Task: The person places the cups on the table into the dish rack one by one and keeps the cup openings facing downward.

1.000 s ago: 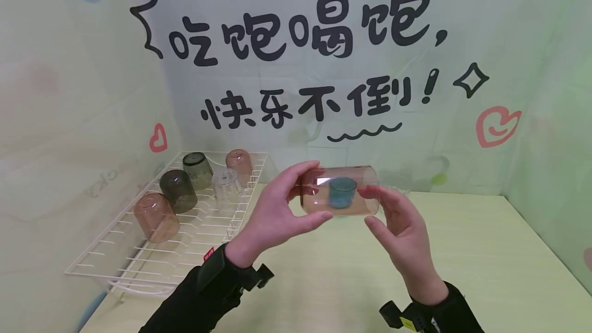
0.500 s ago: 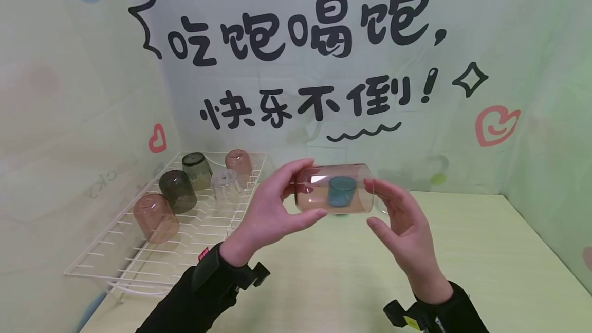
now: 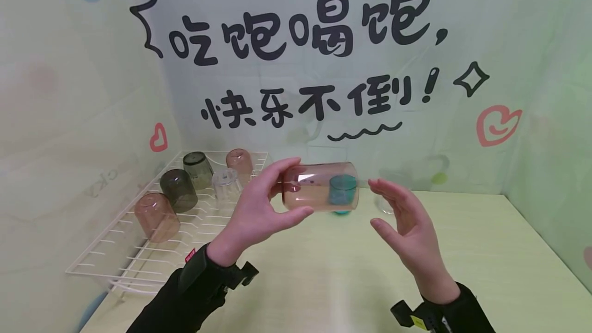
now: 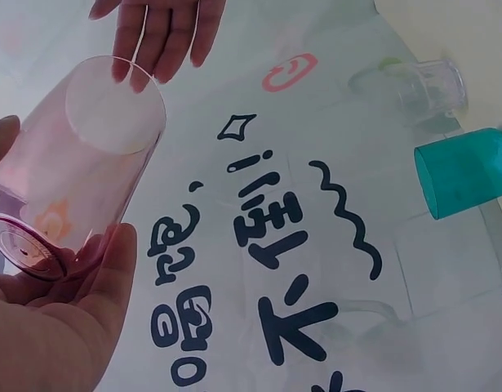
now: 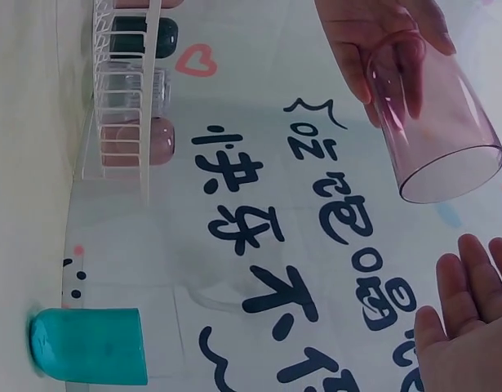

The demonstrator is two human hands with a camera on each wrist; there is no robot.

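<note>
My left hand point(image 3: 259, 215) grips a transparent pink drinking glass point(image 3: 307, 186) round its base end, above the table. The glass lies on its side in the air, its mouth facing right. Across from that mouth is my right hand point(image 3: 411, 230), fingers loosely bent and thumb apart, with nothing in it. In the right wrist view a gap shows between the rim of the pink glass point(image 5: 437, 122) and the right fingers point(image 5: 459, 286). Behind the pink glass stands a teal cup point(image 4: 467, 173), upright on the table and seen partly through it in the head view.
A white wire rack point(image 3: 92, 275) on the left bears several upturned glasses, among them a pink one point(image 3: 156, 217), a dark grey one point(image 3: 178, 190) and a clear one point(image 3: 226, 185). Another clear glass point(image 4: 434, 90) stands beside the teal cup, near the printed back wall.
My left hand has moved left with the pink glass. My right hand, whose fingers were at the glass's mouth, has come away from it and shifted slightly right.
</note>
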